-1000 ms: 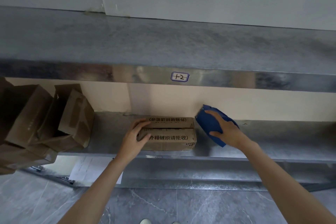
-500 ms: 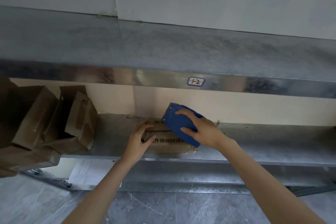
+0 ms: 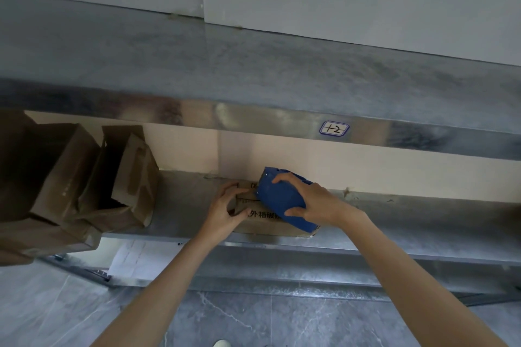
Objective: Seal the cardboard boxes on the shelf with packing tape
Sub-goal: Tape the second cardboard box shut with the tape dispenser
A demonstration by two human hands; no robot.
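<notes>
A small flat cardboard box (image 3: 263, 222) with black printed characters lies on the metal shelf (image 3: 186, 205), near its front edge. My left hand (image 3: 225, 213) grips the box's left end, fingers on top and thumb on the front face. My right hand (image 3: 308, 201) holds a blue tape dispenser (image 3: 279, 200) pressed onto the top of the box, covering its middle and right part. The tape itself is hidden under the dispenser.
Several open brown cardboard boxes (image 3: 70, 186) lean at the left end of the shelf. An upper metal shelf (image 3: 253, 70) with a label "+2" (image 3: 334, 129) overhangs closely. A white paper (image 3: 132, 258) lies below. Grey tiled floor (image 3: 253, 318) underneath.
My right hand has carried the blue dispenser leftward from beside the box onto its top. My left hand stays on the box's left end.
</notes>
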